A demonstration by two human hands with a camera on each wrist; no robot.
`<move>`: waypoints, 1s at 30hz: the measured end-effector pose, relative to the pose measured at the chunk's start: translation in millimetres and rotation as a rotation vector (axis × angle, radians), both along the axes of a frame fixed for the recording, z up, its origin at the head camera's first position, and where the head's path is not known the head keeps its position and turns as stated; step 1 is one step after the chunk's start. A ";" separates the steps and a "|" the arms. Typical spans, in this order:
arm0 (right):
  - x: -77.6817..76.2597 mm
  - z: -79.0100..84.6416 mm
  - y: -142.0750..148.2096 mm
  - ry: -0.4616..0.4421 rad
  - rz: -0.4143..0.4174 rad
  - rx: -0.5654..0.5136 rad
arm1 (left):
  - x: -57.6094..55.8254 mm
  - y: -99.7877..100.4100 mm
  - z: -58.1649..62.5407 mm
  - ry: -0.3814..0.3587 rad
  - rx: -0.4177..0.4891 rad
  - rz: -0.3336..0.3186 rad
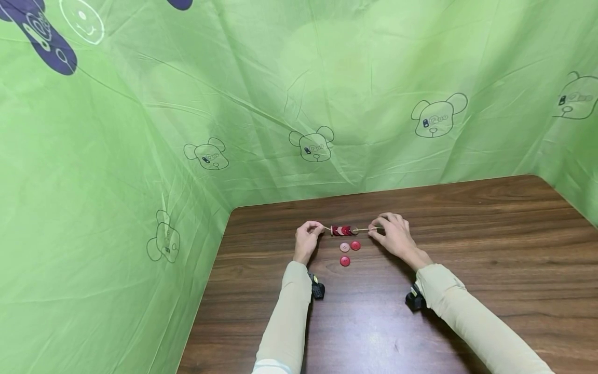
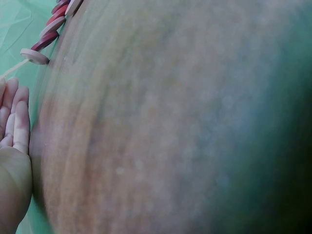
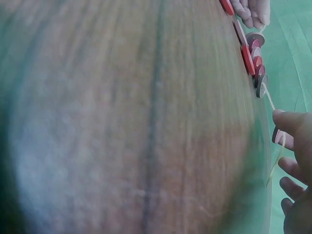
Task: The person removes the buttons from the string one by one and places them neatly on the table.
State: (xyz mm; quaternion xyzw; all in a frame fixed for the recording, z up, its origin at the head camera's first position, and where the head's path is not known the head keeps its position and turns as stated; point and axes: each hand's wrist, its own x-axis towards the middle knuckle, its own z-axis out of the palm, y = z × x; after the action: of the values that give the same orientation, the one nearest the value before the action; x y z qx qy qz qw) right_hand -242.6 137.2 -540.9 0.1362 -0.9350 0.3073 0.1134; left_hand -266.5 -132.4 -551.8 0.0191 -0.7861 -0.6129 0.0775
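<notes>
A pale string runs between the two hands with a row of red, pink and dark buttons threaded on it. My left hand pinches the string just left of the row. At the other end, my right hand pinches a single button between thumb and finger. That button is on the string too, and a loose tail of string hangs beyond it. Below the row lie three loose buttons on the table: a pink one and two red ones, one beside it and one nearer me.
The brown wooden table carries all of this. Green cloth with printed bear faces hangs behind it and along its left and right sides. Each wrist wears a black camera, as on the left wrist.
</notes>
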 end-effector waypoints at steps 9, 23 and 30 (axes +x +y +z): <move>-0.2 0.0 4.9 -0.009 -0.007 -0.006 | 0.3 0.5 0.0 -0.014 -0.009 -0.001; 0.4 -0.2 15.2 -0.002 -0.018 0.009 | 0.1 1.1 0.3 -0.016 -0.010 0.005; 1.1 0.7 19.0 0.010 -0.023 0.011 | 1.2 1.4 1.0 -0.011 -0.021 0.002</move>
State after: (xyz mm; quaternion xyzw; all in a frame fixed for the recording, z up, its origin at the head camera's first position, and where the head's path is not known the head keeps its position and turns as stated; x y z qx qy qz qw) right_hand -241.4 156.2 -540.2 0.1276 -0.9376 0.3001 0.1208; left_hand -265.3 -131.0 -550.8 0.0223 -0.7930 -0.6043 0.0740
